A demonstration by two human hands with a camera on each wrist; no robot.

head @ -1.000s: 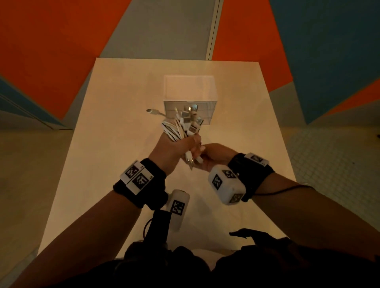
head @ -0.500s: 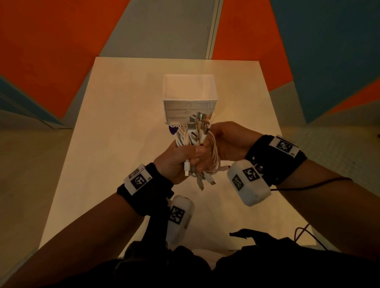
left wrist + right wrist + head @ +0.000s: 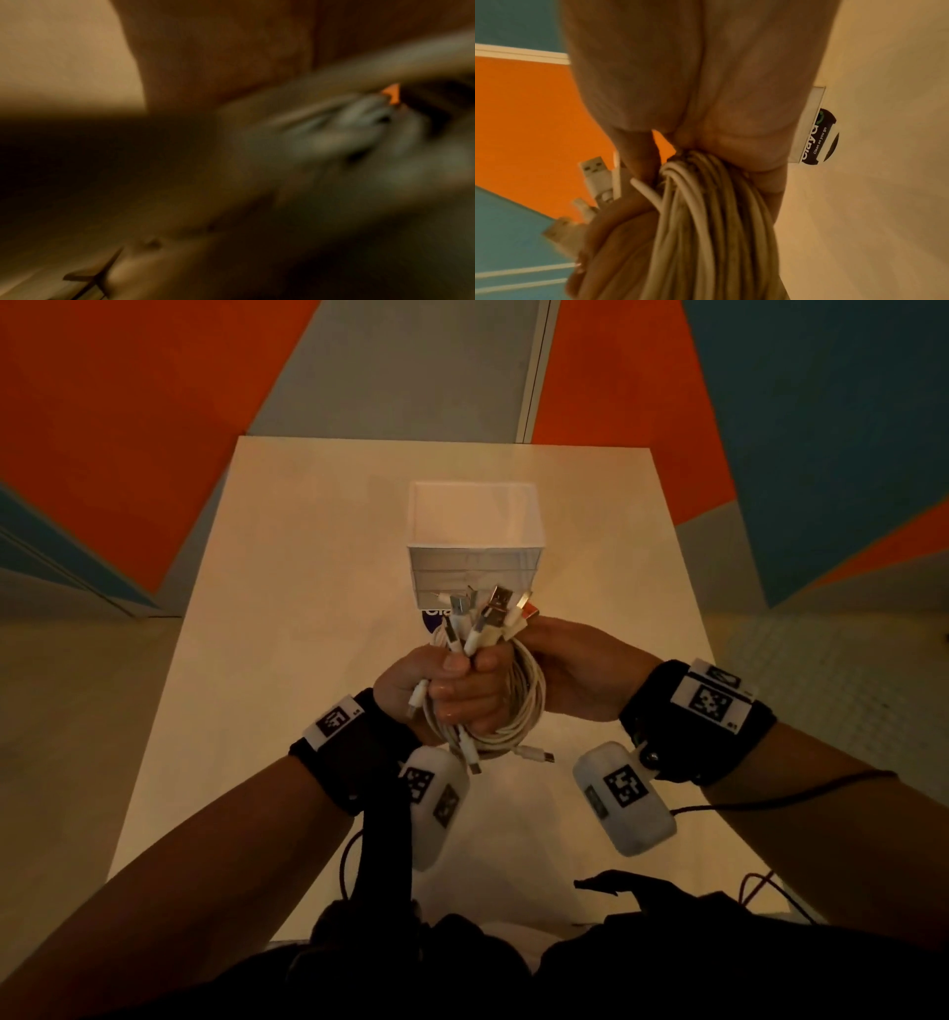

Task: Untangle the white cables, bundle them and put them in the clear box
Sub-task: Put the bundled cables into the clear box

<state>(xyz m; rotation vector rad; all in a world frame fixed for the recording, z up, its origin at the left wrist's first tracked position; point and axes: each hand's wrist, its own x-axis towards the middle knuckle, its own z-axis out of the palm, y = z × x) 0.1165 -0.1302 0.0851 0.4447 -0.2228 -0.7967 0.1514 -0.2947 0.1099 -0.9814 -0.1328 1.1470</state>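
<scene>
Both hands hold one coiled bundle of white cables (image 3: 531, 706) above the table, just in front of the clear box (image 3: 475, 541). My left hand (image 3: 457, 695) grips the bundle in a fist at its middle. Several plugs (image 3: 482, 613) stick up out of the fist and a few loose ends hang below it. My right hand (image 3: 570, 665) grips the loops from the right side. In the right wrist view its fingers curl round the cables (image 3: 706, 223), with a USB plug (image 3: 595, 172) beside them. The left wrist view is blurred and shows only pale cables (image 3: 359, 132). The box looks empty.
The box stands at the middle of a pale table (image 3: 257, 660), partly over a dark round sticker (image 3: 821, 138). Thin dark wires (image 3: 760, 886) trail from my wrist gear at the near right edge. Orange and blue wall panels lie beyond the table.
My right hand has come out from under the left fist and gone up to the right side of the bundle. The coil now stands more upright, with its plugs pointing at the box.
</scene>
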